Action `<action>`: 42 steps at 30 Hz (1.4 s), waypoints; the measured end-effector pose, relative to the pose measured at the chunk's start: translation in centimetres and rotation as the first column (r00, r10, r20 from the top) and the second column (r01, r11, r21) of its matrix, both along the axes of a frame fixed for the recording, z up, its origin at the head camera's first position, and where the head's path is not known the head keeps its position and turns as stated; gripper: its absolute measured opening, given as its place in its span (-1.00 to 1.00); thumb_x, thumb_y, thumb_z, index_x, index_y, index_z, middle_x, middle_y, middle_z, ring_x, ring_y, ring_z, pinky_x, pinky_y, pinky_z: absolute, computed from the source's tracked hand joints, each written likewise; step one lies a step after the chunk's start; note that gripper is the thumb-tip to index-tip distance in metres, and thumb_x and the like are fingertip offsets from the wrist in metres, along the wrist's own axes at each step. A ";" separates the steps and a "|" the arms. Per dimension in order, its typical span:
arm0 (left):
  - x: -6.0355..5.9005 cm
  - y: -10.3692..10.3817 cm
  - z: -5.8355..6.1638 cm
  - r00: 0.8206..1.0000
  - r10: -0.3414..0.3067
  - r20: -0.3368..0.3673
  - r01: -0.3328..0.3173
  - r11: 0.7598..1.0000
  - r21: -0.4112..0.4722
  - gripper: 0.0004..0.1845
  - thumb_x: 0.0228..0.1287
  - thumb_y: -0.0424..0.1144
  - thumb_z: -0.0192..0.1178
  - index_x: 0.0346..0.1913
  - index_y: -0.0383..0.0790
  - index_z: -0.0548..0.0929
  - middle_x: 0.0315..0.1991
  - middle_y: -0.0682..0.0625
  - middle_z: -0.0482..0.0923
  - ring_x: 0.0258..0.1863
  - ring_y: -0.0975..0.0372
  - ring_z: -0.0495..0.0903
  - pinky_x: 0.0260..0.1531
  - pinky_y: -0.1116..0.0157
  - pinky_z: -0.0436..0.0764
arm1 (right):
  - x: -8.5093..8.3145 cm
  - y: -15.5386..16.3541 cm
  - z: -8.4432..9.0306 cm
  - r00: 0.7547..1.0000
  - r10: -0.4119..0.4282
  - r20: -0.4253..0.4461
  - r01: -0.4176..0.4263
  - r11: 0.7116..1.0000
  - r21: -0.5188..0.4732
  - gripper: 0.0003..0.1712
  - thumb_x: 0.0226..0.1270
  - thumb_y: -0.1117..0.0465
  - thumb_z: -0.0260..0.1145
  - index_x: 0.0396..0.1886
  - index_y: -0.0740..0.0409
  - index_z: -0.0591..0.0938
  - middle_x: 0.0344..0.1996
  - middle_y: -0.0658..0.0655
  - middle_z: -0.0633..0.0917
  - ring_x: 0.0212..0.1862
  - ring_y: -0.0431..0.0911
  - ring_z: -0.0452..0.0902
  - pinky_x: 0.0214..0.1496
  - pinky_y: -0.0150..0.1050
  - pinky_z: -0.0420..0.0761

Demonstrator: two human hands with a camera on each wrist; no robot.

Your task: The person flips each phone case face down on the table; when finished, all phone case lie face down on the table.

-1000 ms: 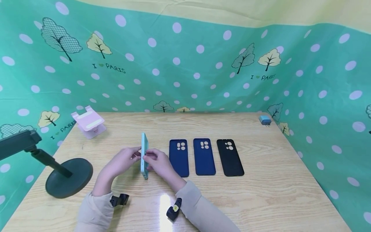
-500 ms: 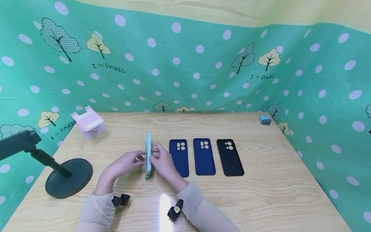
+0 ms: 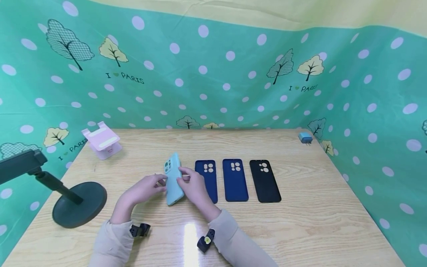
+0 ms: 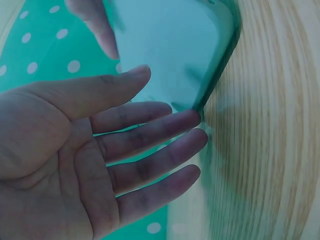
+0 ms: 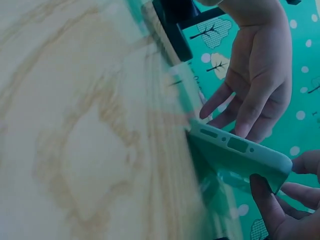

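Observation:
A phone in a pale teal case (image 3: 174,178) leans tilted on the wooden table (image 3: 300,222), its back with the camera holes showing. My right hand (image 3: 194,185) grips its right side, thumb on the back. The right wrist view shows the phone's bottom edge (image 5: 240,152) raised off the wood, with the right fingertips (image 5: 267,202) under it. My left hand (image 3: 146,187) lies flat-fingered against the left side. In the left wrist view its straight fingertips (image 4: 192,125) touch the case's edge (image 4: 170,50).
Two navy cases (image 3: 207,174) (image 3: 235,180) and a black one (image 3: 265,181) lie in a row right of the phone. A dark round-based stand (image 3: 80,204) is at the left, a pink folding stand (image 3: 101,141) at back left, and a small blue charger (image 3: 305,138) at back right.
The phone stood on its long edge between both hands. It has shifted slightly right and tipped over, so its back now faces up.

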State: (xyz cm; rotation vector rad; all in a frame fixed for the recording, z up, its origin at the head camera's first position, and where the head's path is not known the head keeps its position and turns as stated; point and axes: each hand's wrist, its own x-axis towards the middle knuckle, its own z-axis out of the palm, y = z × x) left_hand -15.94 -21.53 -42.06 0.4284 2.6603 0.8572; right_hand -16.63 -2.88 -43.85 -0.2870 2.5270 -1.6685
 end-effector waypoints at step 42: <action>-0.1 0.1 1.6 0.978 0.135 -0.159 -0.141 0.990 -0.024 -0.56 0.39 -0.27 0.11 0.20 -0.52 0.48 -0.07 -0.30 0.62 -0.12 -0.02 0.63 -0.17 0.05 0.64 | -1.3 3.2 -0.1 0.998 0.040 -0.051 -0.028 0.976 0.217 -0.51 0.34 0.25 0.24 0.26 0.24 0.49 0.06 0.22 0.58 0.07 0.04 0.59 0.04 -0.23 0.66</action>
